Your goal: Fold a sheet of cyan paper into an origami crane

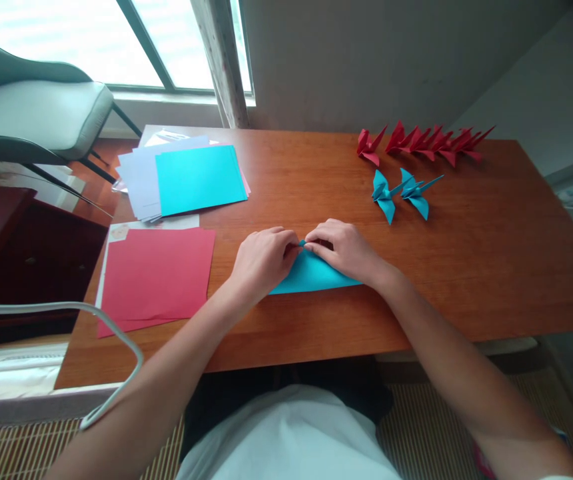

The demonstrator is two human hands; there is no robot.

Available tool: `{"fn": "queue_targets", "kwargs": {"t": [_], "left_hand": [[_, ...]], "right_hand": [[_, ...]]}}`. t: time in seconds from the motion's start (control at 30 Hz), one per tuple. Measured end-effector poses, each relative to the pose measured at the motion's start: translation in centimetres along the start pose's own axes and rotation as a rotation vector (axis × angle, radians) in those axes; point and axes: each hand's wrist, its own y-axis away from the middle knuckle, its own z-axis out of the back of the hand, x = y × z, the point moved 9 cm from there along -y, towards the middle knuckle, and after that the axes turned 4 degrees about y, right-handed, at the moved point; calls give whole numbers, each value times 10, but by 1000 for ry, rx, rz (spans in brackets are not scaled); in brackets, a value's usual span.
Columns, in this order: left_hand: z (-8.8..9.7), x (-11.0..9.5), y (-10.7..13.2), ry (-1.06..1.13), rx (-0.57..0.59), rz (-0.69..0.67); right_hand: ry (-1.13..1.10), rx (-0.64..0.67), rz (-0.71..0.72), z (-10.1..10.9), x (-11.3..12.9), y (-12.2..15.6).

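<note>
So the piece of blue paper (314, 275) is flat on the table, right between the two hands and partly under them. The left hand (265, 257) has its thumb and fingertips pinching the far tip of it, and the right hand (342, 248) is pinching the same tip from the other side, fingertips nearly meeting. Both palms cover the paper's side edges, so I can't tell exactly how those are folded.

The table (496, 260) is reddish-brown wood with a bit of a shine. Far right side has a bunch of red origami cranes (436, 141) lined up near the back edge, with two blue origami cranes (385, 195) just in front of them. Over on the left there's a stack of red paper (159, 273), and behind that some blue sheets (201, 179) on top of white sheets (137, 180). Past the table it's a grey wall (346, 67), a bright window (186, 40) with a curtain (222, 60), and a pale chair (36, 113) off to the left.

As for direction, the blue paper's narrow tip points away from the person, and its long edge runs left to right on the near side, left end slightly closer.
</note>
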Motion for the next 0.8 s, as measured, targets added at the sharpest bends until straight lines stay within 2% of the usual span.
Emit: {"fn": "queue_targets", "kwargs": {"t": [0.13,0.23,0.4,0.5,0.57,0.67,0.8], "left_hand": [[-3,0,-1,-53,8,2],[2,-6,3,-144,-29,-7],[20,-38,31,-370,-175,-102],[12,-63,53,-335,-120,-223],[3,-71,62,-294,-71,-237],[-8,-74,67,-239,-33,-227],[-16,-68,65,-213,-1,-183]], "right_hand": [[7,-10,14,-2,-1,0],[11,-10,18,-3,0,0],[42,-6,15,-3,3,0],[49,-3,1,-4,3,0],[56,-6,-10,-4,3,0],[72,-9,-16,-4,5,0],[96,2,-16,-4,7,-1]]}}
